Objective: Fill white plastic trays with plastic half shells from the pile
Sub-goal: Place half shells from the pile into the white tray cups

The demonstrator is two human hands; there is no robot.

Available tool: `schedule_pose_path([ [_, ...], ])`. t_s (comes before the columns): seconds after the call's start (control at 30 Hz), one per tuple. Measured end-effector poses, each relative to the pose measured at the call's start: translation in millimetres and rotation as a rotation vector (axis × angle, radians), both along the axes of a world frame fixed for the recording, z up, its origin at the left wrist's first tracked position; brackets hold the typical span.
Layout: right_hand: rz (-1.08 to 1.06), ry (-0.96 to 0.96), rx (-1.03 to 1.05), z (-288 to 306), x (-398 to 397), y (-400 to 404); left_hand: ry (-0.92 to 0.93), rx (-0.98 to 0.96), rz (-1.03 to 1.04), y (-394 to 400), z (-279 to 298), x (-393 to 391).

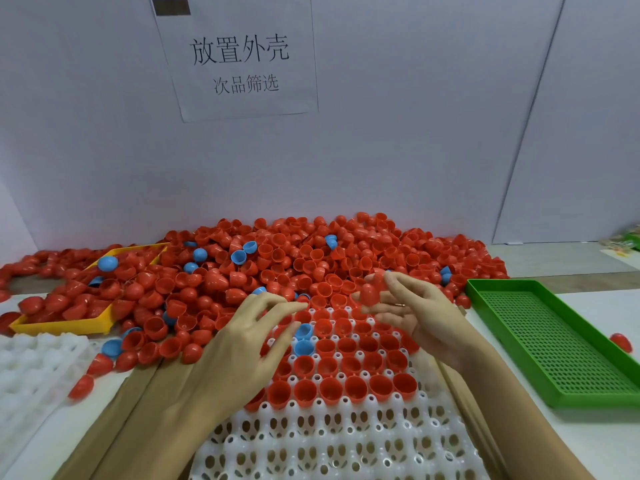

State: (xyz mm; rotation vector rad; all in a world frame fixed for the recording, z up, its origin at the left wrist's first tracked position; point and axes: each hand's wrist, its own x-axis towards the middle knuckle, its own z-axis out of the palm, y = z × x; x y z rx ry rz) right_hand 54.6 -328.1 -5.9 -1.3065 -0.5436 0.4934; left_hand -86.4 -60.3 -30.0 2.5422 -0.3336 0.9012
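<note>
- Head view: I see my left hand (247,344) palm-down, fingers spread loosely over the white plastic tray (332,441); it holds nothing
- My right hand (412,315) is palm-up, fingers pinching a red plastic half shell (370,289) above the tray's far rows; pile of red and blue shells (277,261) just beyond

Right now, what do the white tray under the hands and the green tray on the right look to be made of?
White tray: moulded plastic, probably; slightly translucent, soft sheen, rounded pegs and cut-out holes. Green tray: rigid plastic, it seems; uniform bright colour, perforated grid floor, smooth raised rim. Neither shows metal or wood.
</note>
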Motion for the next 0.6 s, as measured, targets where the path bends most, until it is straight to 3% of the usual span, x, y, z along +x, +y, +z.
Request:
schedule_pose_path([
  [0.13, 0.257, 0.136, 0.063, 7.5, -14.5, 11.0, -0.013, 0.012, -0.059, -10.3, 8.6, -6.0],
  [0.33, 0.284, 0.134, -0.026, 10.1, -29.0, 21.1, -0.075, 0.210, -0.282, -34.1, 26.1, -14.9],
  [0.43, 0.287, 0.128, -0.078, 12.1, -35.1, 24.9, -0.097, 0.244, -0.277, -41.9, 26.8, -16.2],
  [0.53, 0.326, 0.083, -0.153, 13.5, -38.2, 25.0, -0.144, 0.135, -0.190, -45.4, 30.6, -20.0],
  [0.6, 0.374, 0.066, -0.206, 13.7, -39.3, 24.7, -0.130, -0.061, -0.160, -48.5, 31.0, -20.1],
])
